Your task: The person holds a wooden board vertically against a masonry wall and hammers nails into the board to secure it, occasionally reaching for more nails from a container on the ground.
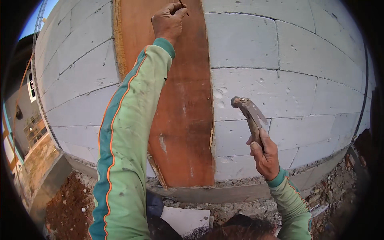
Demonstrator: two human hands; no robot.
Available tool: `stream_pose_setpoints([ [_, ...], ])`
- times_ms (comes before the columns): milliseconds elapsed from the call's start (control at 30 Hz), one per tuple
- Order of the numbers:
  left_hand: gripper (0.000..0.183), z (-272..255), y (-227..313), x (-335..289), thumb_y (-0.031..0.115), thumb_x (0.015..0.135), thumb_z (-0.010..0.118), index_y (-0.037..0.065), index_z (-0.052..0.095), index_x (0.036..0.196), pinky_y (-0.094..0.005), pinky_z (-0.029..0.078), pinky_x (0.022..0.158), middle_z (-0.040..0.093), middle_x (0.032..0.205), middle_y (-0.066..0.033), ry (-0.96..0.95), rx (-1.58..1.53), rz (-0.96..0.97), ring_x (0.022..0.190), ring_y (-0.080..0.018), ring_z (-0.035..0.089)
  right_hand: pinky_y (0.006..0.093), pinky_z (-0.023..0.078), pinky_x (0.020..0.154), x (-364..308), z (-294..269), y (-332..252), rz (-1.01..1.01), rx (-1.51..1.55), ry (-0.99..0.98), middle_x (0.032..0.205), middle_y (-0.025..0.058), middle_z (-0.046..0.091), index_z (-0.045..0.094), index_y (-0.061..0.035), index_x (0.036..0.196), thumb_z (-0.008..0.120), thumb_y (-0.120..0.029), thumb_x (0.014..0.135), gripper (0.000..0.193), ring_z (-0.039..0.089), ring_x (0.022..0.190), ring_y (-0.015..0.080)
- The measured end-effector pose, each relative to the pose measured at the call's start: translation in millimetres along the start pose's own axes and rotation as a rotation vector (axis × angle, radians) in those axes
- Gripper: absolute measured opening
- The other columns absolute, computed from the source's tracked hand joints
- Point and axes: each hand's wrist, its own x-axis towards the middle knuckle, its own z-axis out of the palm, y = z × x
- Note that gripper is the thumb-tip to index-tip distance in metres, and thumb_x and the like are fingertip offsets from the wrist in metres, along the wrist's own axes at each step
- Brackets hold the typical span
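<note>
My left hand [169, 22] is raised high against a reddish-brown wooden board [184, 120] that stands upright on the block wall. Its fingers pinch a thin, dark, wire-like piece [182, 4], whose exact kind is too small to make out. In my right hand [265, 155] is a claw hammer [252, 116], gripped by the handle with its head up. The hammer is in front of the pale blocks to the right of the board. Chipped edges show along the lower part of the board.
A wall of pale blocks [244, 40] spans both sides of the board, above a concrete footing [224, 195]. Rubble [328, 192] lies at the lower right and reddish soil [68, 204] at the lower left. A white flat panel [186, 219] lies below the board.
</note>
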Motion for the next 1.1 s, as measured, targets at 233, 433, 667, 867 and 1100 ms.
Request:
stream_pose_setpoints([
  [233, 0.016, 17.9, 2.3, 14.5, 0.014, 0.087, 0.07, 0.002, 0.076, 0.097, -0.0267, 0.053, 0.08, 0.075, 0.085, -0.0056, -0.057, 0.111, -0.012, 0.082, -0.0122, 0.069, 0.038, 0.049, 0.103, 166.2, -35.0, -80.0, -0.595, -0.421, 0.17, 0.137, 0.018, 0.061, 0.049, -0.0056, 0.147, 0.055, -0.007, 0.101, 0.046, 0.061, 0.124, 0.0336],
  [433, 0.017, 26.2, -5.9, 7.2, 0.012, 0.087, 0.072, 0.004, 0.077, 0.101, -0.0251, 0.054, 0.081, 0.077, 0.089, -0.0029, -0.061, 0.211, -0.074, 0.082, -0.0093, 0.07, 0.0398, 0.052, 0.092, 233.1, -46.8, -124.8, -0.407, -0.625, 0.196, 0.124, 0.0192, 0.068, 0.053, -0.0084, 0.144, 0.055, -0.019, 0.103, 0.042, 0.068, 0.105, 0.0361],
  [667, 0.018, 26.4, -6.8, 4.6, 0.015, 0.089, 0.069, 0.005, 0.076, 0.102, -0.0257, 0.054, 0.08, 0.076, 0.09, -0.0024, -0.149, 0.2, -0.051, 0.083, -0.0105, 0.07, 0.0266, 0.047, 0.063, 255.9, -44.5, -109.3, -0.668, -0.648, 0.262, 0.075, 0.0016, 0.053, 0.055, -0.0112, 0.145, 0.051, -0.028, 0.106, 0.043, 0.048, 0.066, 0.0112],
  [867, 0.021, 26.0, -8.7, 1.1, 0.018, 0.087, 0.067, 0.002, 0.074, 0.098, -0.0321, 0.053, 0.078, 0.075, 0.087, -0.0131, -0.081, 0.354, 0.217, 0.081, -0.0194, 0.071, 0.0413, 0.049, 0.101, 265.1, -20.1, -158.3, -0.889, -0.588, 0.234, 0.13, 0.0279, 0.061, 0.055, 0.0015, 0.139, 0.051, -0.012, 0.102, 0.039, 0.06, 0.123, 0.0392],
  [1100, 0.019, 31.3, -6.4, 6.6, 0.016, 0.087, 0.067, 0.002, 0.075, 0.098, -0.0329, 0.054, 0.077, 0.075, 0.088, -0.0122, -0.098, 0.275, 0.069, 0.082, -0.0217, 0.071, 0.0457, 0.05, 0.099, 277.9, -9.2, -164.3, -0.752, -0.699, 0.098, 0.127, 0.0307, 0.06, 0.055, 0.0045, 0.136, 0.051, -0.011, 0.1, 0.039, 0.061, 0.118, 0.0432],
])
